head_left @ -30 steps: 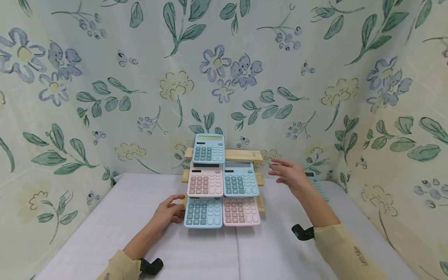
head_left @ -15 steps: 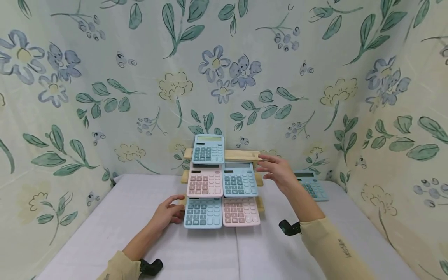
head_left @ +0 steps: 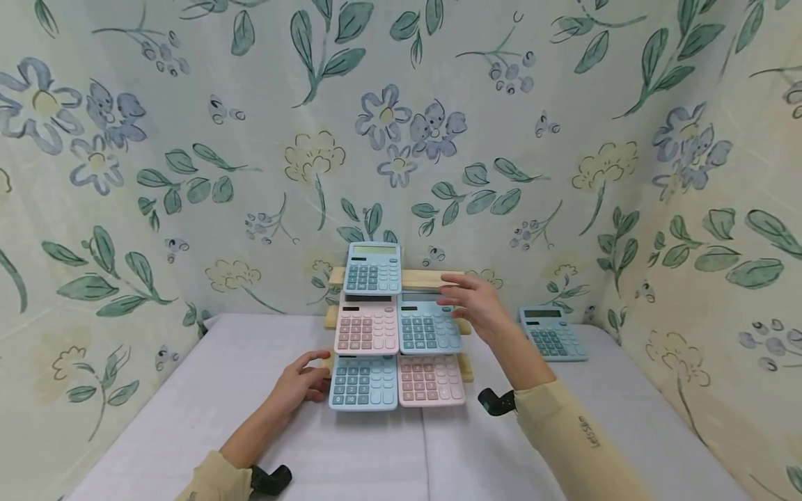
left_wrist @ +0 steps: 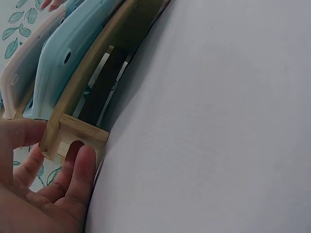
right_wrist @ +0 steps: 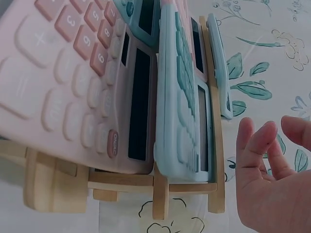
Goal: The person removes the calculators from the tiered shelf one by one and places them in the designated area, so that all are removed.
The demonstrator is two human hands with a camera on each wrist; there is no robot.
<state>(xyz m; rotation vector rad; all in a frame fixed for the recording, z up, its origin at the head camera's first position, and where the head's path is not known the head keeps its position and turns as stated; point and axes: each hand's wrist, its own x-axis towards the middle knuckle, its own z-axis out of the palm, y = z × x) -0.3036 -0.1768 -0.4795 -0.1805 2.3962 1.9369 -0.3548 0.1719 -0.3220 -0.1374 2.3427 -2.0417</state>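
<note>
A tiered wooden rack [head_left: 432, 280] holds several calculators. On its top tier a blue calculator [head_left: 372, 268] stands at the left, beside bare rail. The middle tier bears a pink calculator [head_left: 366, 325] and a blue calculator [head_left: 429, 325]. Below them are another blue calculator [head_left: 363, 382] and a pink calculator [head_left: 432, 380]. My left hand [head_left: 299, 379] grips the rack's lower left end, fingers and thumb around the wooden corner [left_wrist: 80, 128]. My right hand [head_left: 479, 306] holds nothing, its fingers spread and slightly bent, overlapping the upper right of the rack in the head view.
One more blue calculator [head_left: 553, 334] lies on the white-covered table [head_left: 250, 348] to the right, behind my right forearm. A floral curtain [head_left: 401, 139] closes off the back and both sides. Black wrist devices [head_left: 271, 479] sit on both wrists.
My right hand has moved left from beside the far-right calculator to the rack's upper right, bringing that calculator into full view. The left hand has stayed on the rack.
</note>
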